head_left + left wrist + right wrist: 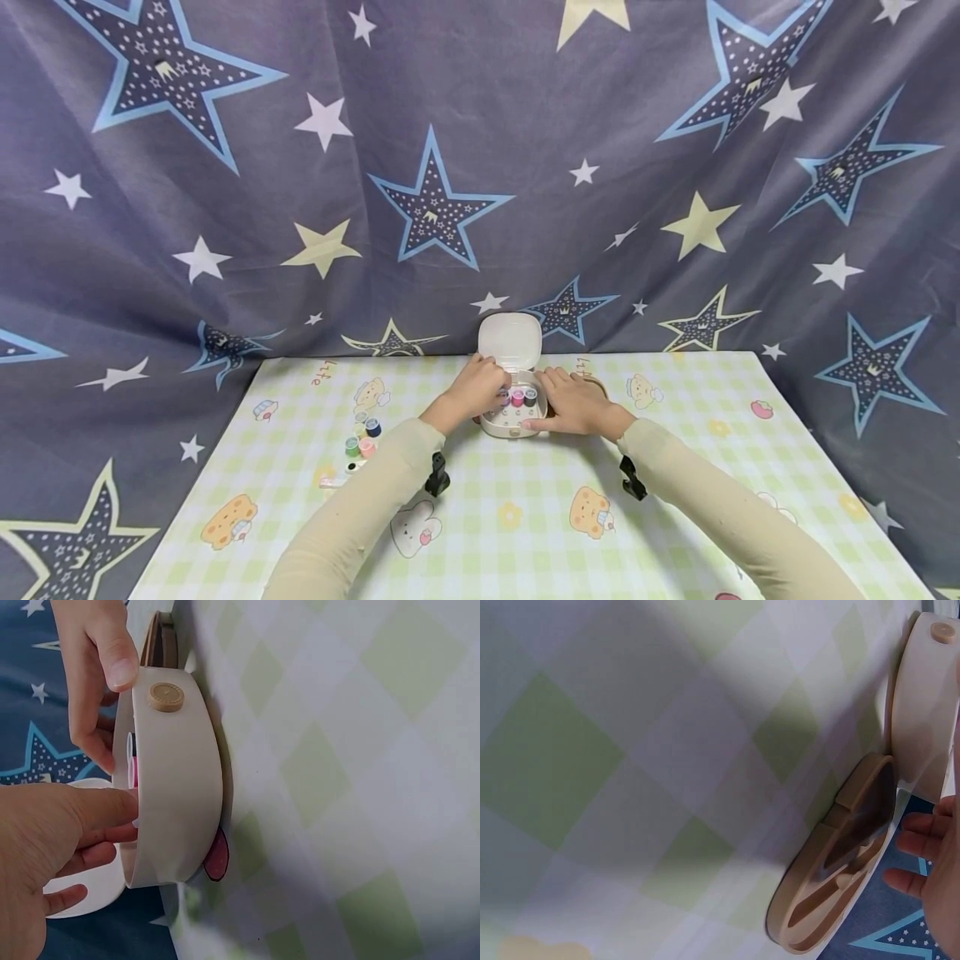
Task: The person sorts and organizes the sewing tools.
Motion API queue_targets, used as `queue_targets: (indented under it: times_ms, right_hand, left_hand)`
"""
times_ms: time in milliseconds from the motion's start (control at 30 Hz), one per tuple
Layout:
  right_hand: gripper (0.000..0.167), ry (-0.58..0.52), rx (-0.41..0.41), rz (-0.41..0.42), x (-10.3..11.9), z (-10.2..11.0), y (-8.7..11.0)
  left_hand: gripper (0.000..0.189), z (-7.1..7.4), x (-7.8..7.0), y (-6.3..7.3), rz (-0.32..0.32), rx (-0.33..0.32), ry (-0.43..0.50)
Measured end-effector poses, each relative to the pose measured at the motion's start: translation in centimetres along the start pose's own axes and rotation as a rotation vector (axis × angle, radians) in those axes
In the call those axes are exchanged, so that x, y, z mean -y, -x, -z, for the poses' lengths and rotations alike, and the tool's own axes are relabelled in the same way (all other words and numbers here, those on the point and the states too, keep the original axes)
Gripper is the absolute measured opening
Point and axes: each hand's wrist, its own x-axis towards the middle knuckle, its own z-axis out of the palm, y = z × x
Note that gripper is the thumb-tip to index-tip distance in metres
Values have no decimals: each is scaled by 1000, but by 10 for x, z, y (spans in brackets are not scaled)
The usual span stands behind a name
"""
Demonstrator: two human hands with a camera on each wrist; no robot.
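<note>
A cream sewing box (498,431) stands at the back of the table, its white lid (510,337) raised. Inside, a pink thread spool (517,399) and a black thread spool (531,397) sit side by side among small pegs. My left hand (476,390) reaches over the left rim and pinches a purple thread spool (505,398) beside the pink one; its fingertips are partly hidden behind the box wall in the left wrist view. With thumb at the front rim and fingers farther back, my right hand (576,406) holds the box's right end.
Several thread spools, including a navy one (372,427) and a green one (352,447), stand left of the box, partly near the left sleeve. A brown tray (799,911) with hollows lies right of the box. A star-patterned curtain (435,292) hangs behind the table.
</note>
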Motion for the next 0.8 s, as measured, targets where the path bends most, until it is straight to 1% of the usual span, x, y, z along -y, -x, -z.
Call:
queue_targets:
  times_ms: [167, 267, 500, 800]
  right_hand:
    - [108, 14, 14, -8, 1, 2, 0]
    - [108, 8, 8, -6, 1, 2, 1]
    - [107, 11, -3, 7, 1, 2, 1]
    - [106, 14, -9, 7, 2, 4, 2]
  left_hand:
    - [12, 0, -1, -1, -10, -6, -16]
    - [12, 0, -2, -1, -14, -4, -30]
    - [14, -1, -3, -2, -28, 16, -104]
    - [17, -3, -5, 0, -36, 23, -155]
